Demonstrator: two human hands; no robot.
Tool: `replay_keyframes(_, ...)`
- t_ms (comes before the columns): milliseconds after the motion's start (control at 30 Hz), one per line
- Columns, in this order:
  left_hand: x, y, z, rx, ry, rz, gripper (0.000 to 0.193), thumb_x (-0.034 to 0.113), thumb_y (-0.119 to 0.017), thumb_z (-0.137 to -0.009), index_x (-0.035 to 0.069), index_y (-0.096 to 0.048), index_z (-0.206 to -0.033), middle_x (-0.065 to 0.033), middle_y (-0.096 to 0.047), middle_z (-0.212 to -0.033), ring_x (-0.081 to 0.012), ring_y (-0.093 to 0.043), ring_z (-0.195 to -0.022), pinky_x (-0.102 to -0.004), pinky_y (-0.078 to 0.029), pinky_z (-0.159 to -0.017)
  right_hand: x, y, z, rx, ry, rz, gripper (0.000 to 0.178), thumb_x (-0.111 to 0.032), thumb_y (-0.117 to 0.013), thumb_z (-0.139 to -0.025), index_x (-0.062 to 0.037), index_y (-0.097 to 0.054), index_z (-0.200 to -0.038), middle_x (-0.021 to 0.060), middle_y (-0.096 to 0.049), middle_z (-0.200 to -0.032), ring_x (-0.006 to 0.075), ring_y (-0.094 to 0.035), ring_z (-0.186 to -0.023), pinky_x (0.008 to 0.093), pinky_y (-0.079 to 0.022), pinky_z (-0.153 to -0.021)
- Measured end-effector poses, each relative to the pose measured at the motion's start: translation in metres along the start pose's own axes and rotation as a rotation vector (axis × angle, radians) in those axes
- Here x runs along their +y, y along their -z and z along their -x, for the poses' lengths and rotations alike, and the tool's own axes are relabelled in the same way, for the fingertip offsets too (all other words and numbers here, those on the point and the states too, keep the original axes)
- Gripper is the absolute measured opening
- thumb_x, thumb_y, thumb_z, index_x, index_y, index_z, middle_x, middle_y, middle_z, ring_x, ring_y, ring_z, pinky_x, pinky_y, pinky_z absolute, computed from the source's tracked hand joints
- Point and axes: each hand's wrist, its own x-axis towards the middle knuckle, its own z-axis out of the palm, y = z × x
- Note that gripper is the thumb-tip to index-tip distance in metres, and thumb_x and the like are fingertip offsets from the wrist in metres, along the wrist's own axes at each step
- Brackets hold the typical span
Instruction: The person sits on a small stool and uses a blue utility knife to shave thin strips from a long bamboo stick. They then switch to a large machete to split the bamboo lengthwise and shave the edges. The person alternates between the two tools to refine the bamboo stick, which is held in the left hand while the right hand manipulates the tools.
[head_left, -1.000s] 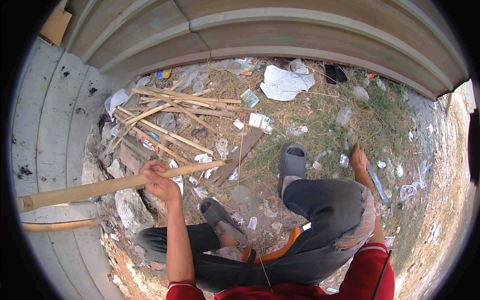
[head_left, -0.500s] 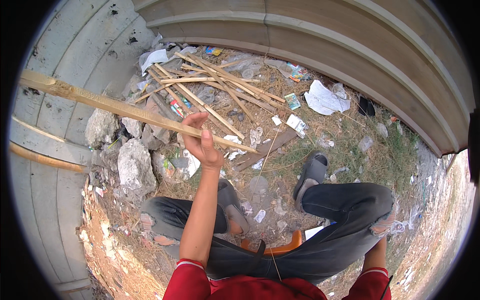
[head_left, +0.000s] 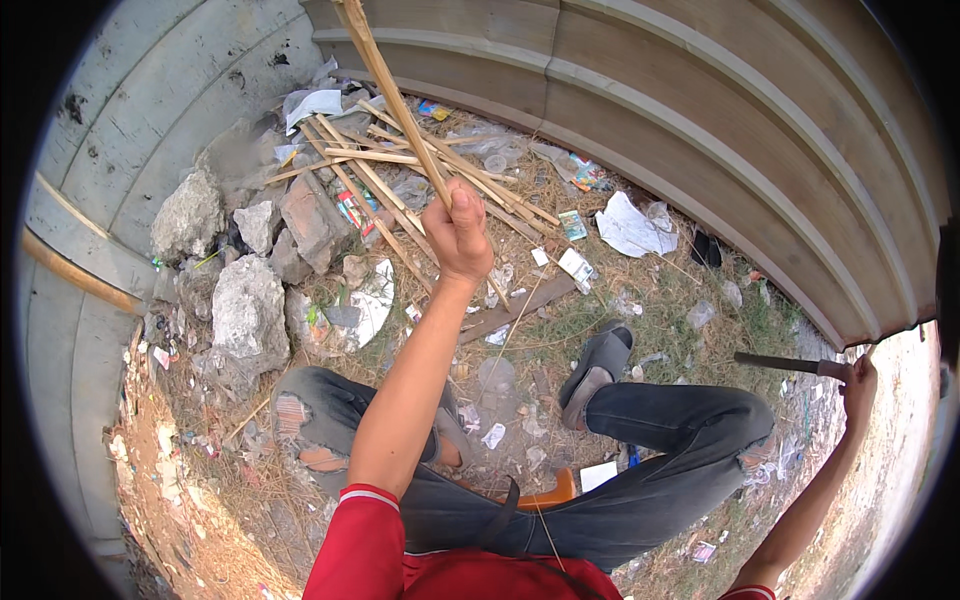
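My left hand (head_left: 460, 230) is wrapped round a long wooden strip (head_left: 390, 90), which rises from the fist toward the top edge and tilts a little left. The strip's lower tip shows just below the fist. Out to the far right, my right hand (head_left: 858, 387) is closed on the handle of a tool with a dark, narrow blade (head_left: 778, 361), perhaps a machete. The blade points left, well apart from the strip. Beyond my left hand, a loose pile of similar wooden strips (head_left: 370, 155) lies crisscrossed on the ground.
Concrete rubble (head_left: 248, 310) is heaped on the left by a grey panel wall (head_left: 90, 330). A brown corrugated metal fence (head_left: 680, 90) curves along the far side. A flat brown board (head_left: 520, 308) and paper scraps (head_left: 635, 225) lie ahead. An orange plastic piece (head_left: 552, 490) shows between my legs.
My left hand has closed round the strip, which has swung from pointing left to pointing up. My right hand has come into view at the right with the dark-bladed tool.
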Motion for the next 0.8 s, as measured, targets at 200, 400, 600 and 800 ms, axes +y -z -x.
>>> replay_keyframes(200, -0.014, -0.01, -0.005, 0.045, -0.045, -0.126, 0.058, 0.056, -0.048, -0.102, 0.008, -0.042, -0.07, 0.0032, -0.032, -0.06, -0.0066, -0.028, -0.05, -0.0255, -0.02, -0.047, -0.198, -0.029, 0.095, -0.087, 0.204, -0.506, 0.057, -0.016, -0.071, -0.084, -0.0017, -0.048, -0.134, 0.0113, -0.066, -0.089, 0.015, -0.061, -0.073, 0.0284, -0.051, -0.067)
replay_keyframes(400, -0.026, -0.028, -0.008, 0.041, -0.021, -0.215, 0.06, 0.053, -0.048, -0.101, 0.003, -0.045, -0.067, -0.0026, -0.039, -0.057, -0.014, -0.039, -0.058, -0.0347, -0.032, -0.054, -0.242, -0.229, 0.159, -0.844, -0.45, -1.244, 0.02, 0.003, -0.064, -0.081, 0.0028, -0.054, -0.098, 0.0095, -0.063, -0.075, 0.0234, -0.069, -0.059, 0.0356, -0.061, -0.061)
replay_keyframes(600, -0.031, -0.033, -0.008, 0.042, -0.07, -0.106, 0.055, 0.049, -0.049, -0.103, 0.01, -0.036, -0.067, 0.0048, -0.029, -0.06, -0.0055, -0.024, -0.05, -0.0257, -0.019, -0.047, -0.292, -0.349, 0.257, -0.889, -0.365, -0.841, 0.029, -0.027, -0.067, -0.098, 0.0007, -0.059, -0.096, 0.004, -0.056, -0.066, 0.0113, -0.052, -0.045, 0.027, -0.048, -0.045)
replay_keyframes(800, -0.025, -0.027, -0.015, 0.085, -0.061, -0.138, 0.054, 0.046, -0.049, -0.104, 0.012, -0.033, -0.066, 0.0061, -0.025, -0.058, -0.0047, -0.02, -0.049, -0.0256, -0.015, -0.046, -0.343, -0.348, 0.285, -0.468, -0.141, -1.045, 0.034, -0.036, -0.061, -0.101, -0.0023, -0.056, -0.096, 0.0018, -0.052, -0.06, 0.0092, -0.051, -0.046, 0.0268, -0.046, -0.045)
